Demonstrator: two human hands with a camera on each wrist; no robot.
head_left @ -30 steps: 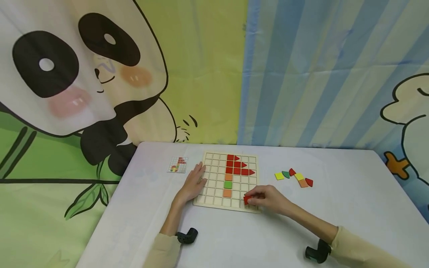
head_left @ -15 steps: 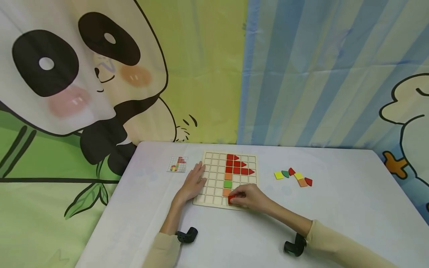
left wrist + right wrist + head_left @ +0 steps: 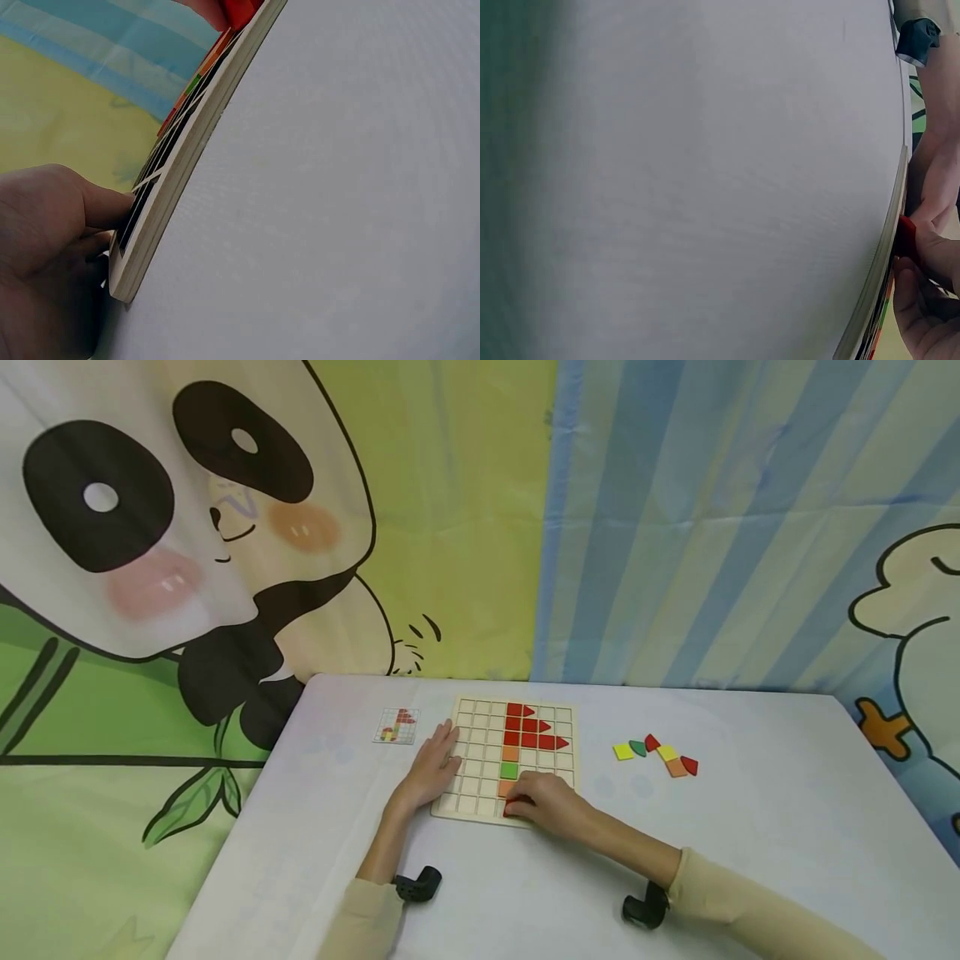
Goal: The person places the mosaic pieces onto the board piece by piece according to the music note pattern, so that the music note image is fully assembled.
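The right hand (image 3: 549,802) has its grip pinched on a red tile (image 3: 241,13) at the near edge of the board (image 3: 468,805), beside an orange tile (image 3: 506,788). The left hand (image 3: 430,768), fingers extended, rests on the board's left edge. Loose tiles (image 3: 623,752) lie rightward on the desk (image 3: 525,893).

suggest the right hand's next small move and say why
Probably lower the small red tile flat onto the pale wooden grid board and release: the right hand pinches it just in front of the nearer orange square tile, and it seems raised in the left wrist view.
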